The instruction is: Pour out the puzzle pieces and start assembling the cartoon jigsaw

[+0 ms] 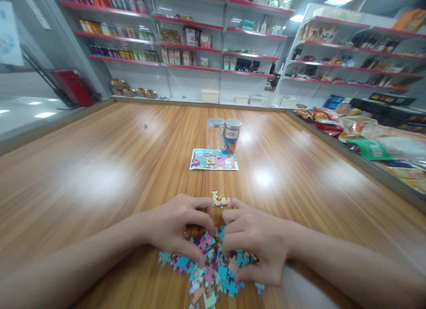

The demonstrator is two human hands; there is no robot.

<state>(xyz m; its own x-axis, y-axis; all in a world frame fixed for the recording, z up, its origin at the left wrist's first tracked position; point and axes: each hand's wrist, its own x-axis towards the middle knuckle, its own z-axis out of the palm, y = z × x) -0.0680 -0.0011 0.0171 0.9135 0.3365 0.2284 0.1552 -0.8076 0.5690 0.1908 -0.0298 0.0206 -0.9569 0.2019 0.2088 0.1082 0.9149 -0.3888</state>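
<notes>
A heap of loose jigsaw pieces (209,273), mostly blue with some pink and pale ones, lies on the wooden table in front of me. Over its left side is my left hand (181,222), its fingers bent and the thumb apart from them, holding nothing that I can see. On the right side, my right hand (254,240) has its fingers curled and its thumb spread away, low over the pieces. A small cluster of joined yellow pieces (219,200) lies just beyond both hands, by the fingertips. Further off is a cartoon picture sheet (213,162).
Behind the sheet stand a clear jar (215,134) and a printed jar (232,136), both with silver lids. A tiny object (145,126) lies far left on the table (83,202). Packaged snacks (376,136) line the right edge. Stocked shelves (189,47) rise behind.
</notes>
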